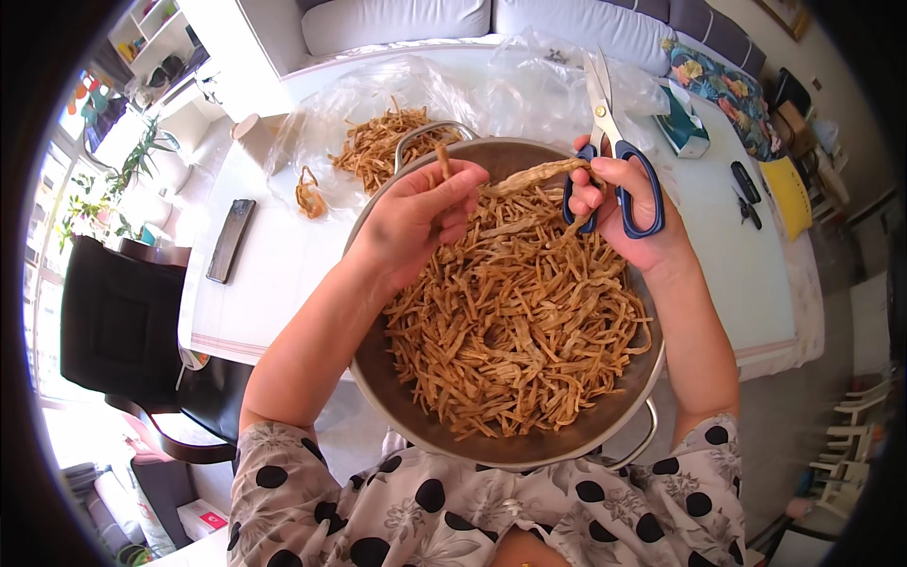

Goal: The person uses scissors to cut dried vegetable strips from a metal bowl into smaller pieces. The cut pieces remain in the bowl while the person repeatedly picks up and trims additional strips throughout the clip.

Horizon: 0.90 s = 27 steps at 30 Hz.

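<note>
A wide two-handled metal pan (641,418) rests against the table edge, its bowl heaped with short brown dried vegetable strips (524,326). Above its far side, my left hand (425,205) pinches a brown strip whose end sticks up between the fingers. A longer wrinkled strip (535,176) spans from my left fingertips to my right hand (631,205). That right hand also holds blue-handled scissors (601,111), blades pointing up and away from the pan. The blades are nearly together and no strip lies between them.
Beyond the pan, more dried strips (386,142) lie on a clear plastic bag (432,85). A phone (232,241) and paper cup (254,135) are on the left of the table (283,305). A tissue box (682,124) sits to the right. A black chair (124,319) stands left.
</note>
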### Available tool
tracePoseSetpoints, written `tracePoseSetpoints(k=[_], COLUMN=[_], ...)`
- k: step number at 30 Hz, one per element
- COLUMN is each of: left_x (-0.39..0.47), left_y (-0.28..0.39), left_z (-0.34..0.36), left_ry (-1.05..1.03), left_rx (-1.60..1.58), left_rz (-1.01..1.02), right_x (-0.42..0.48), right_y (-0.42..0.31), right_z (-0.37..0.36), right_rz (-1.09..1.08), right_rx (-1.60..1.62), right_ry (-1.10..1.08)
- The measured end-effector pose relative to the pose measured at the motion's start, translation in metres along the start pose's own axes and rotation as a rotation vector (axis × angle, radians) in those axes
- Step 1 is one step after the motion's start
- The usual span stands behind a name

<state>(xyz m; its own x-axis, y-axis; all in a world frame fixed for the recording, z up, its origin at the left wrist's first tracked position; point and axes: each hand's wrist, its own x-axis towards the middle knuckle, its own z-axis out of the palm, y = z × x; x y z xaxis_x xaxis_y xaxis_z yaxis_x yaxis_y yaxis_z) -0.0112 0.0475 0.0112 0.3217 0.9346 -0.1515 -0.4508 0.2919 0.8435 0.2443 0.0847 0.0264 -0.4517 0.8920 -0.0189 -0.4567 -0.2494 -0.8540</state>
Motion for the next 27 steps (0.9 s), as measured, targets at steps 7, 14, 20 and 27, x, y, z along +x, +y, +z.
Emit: tracePoseSetpoints(k=[7,14,20,27], left_x=[-0.005,-0.006,-0.005,-0.002], left_y=[-0.006,-0.004,-0.002,0.001], left_z=[0.018,0.021,0.014,0.01], left_ry=[0.057,0.11,0.175,0.166], left_rx=[0.546,0.587,0.565,0.395], left_rz=[0.208,0.181,0.133,0.088], right_x=[-0.005,-0.007,-0.004,-0.002], right_y=[0.004,0.005,0.004,0.004], right_z=[0.009,0.016,0.017,0.006], right_rz=[0.076,0.102,0.067,-0.023], right_rx=[-0.094,-0.088,-0.046,-0.135], right_ry=[0.007,0.015,0.035,0.088])
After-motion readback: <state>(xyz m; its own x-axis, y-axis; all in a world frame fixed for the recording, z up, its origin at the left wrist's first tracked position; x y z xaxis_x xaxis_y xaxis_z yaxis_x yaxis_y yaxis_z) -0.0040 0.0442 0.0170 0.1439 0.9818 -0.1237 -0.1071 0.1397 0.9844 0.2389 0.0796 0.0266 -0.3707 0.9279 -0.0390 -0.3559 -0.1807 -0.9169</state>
